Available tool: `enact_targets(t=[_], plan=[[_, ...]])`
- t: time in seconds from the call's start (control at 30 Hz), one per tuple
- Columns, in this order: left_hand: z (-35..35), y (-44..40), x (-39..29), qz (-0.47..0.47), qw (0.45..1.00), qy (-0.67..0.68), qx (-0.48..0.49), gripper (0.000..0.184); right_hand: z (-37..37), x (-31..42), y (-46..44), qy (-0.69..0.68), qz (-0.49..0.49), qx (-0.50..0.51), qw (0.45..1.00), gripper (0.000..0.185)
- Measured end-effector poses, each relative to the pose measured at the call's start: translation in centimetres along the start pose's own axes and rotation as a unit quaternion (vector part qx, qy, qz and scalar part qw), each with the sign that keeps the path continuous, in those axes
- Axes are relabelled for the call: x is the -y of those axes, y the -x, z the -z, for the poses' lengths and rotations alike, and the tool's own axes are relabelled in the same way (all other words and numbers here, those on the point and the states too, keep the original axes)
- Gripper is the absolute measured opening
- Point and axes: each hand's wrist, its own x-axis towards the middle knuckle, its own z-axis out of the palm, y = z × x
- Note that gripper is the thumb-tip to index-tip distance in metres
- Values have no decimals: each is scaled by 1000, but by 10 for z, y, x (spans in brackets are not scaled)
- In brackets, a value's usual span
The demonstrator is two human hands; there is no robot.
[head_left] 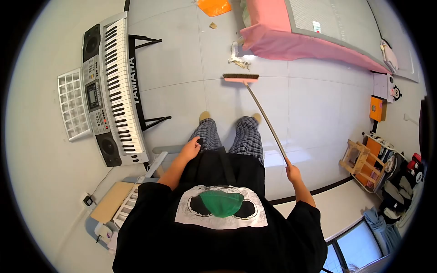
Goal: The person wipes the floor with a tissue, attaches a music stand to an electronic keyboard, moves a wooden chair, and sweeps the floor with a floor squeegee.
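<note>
My right hand [293,173] is closed around the upper end of a long broom [266,119]. Its pink head with dark bristles rests on the floor in front of my feet, bristles facing away from me. Just beyond the bristles lies a strip of pale, crumpled scraps [239,61], close to the pink bed cover. My left hand [193,148] hangs beside my left thigh, its fingers loosely bent and somewhat apart, with nothing visible in it.
Left of me, a Yamaha keyboard [120,91] stands on black legs that reach over the floor. A pink-covered bed [268,36] is ahead to the right. Farther off lie a small brown scrap [213,25] and an orange sheet [214,7]. A wooden stool [355,157] and a rack are at right.
</note>
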Motion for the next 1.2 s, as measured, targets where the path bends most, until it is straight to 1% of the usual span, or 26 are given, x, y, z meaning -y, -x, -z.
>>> enact_targets(t=[0.03, 0.07, 0.1, 0.17, 0.2, 0.23, 0.27, 0.3, 0.37, 0.4, 0.43, 0.5, 0.53, 0.6, 0.67, 0.83, 0.9, 0.97, 1.03, 1.07, 1.17, 1.2], plan=[[-11, -7, -6, -19, 1000, -17, 11, 39, 3, -21, 3, 5, -14, 19, 1000, 52], [-15, -4, -35, 8, 998, -51, 30, 40, 8, -38, 5, 8, -10, 17, 1000, 52], [-28, -6, -47, 9, 998, -48, 26, 40, 13, -58, 6, 15, -13, 11, 1000, 51], [-63, -10, -70, 4, 998, -58, -3, 40, 27, -101, -5, 30, -10, 8, 999, 50], [-86, -13, -74, 6, 999, -50, -8, 40, 31, -122, -15, 31, -7, 11, 999, 50], [-112, -15, -79, 2, 999, -35, -32, 39, 38, -145, -26, 35, -3, 13, 999, 50], [-139, -17, -86, -3, 998, -19, -57, 38, 46, -164, -40, 45, 0, 22, 999, 51], [-163, -13, -106, 1, 998, -10, -61, 38, 53, -182, -58, 78, -1, 42, 996, 53], [-195, -3, -143, 8, 987, -120, -107, 35, 67, -212, -87, 140, -11, 71, 987, 54], [-207, 0, -163, 16, 985, -136, -107, 34, 76, -219, -100, 145, -5, 74, 987, 54], [-220, 1, -173, 6, 986, -129, -102, 34, 85, -223, -109, 158, -1, 83, 984, 54], [-242, 4, -187, 17, 993, -50, -105, 34, 96, -224, -129, 182, 10, 100, 978, 54], [-253, 6, -190, 27, 993, -42, -108, 34, 97, -218, -139, 187, 9, 96, 978, 54], [-266, 7, -192, 32, 989, 58, -130, 33, 91, -202, -165, 195, 11, 78, 978, 54], [-274, 8, -196, 40, 986, 85, -141, 33, 83, -177, -200, 191, 29, 61, 979, 55], [-276, 10, -206, 45, 978, 133, -155, 33, 101, -76, -296, 165, 53, 70, 982, 58], [-277, 2, -202, 17, 968, 136, -210, 33, 114, -23, -327, 161, 49, 74, 983, 58], [-260, -2, -210, 35, 969, 126, -212, 33, 116, 20, -362, 155, 59, 58, 984, 58], [-241, -10, -208, 15, 970, 78, -229, 34, 119, 62, -392, 146, 67, 45, 986, 59], [-229, -14, -206, 34, 969, 102, -222, 34, 125, 85, -405, 137, 62, 43, 988, 59], [-191, -38, -189, 30, 972, 82, -218, 35, 138, 150, -460, 124, 67, 30, 990, 59], [-176, -47, -182, 26, 976, 50, -212, 34, 144, 172, -481, 124, 67, 18, 990, 59]])
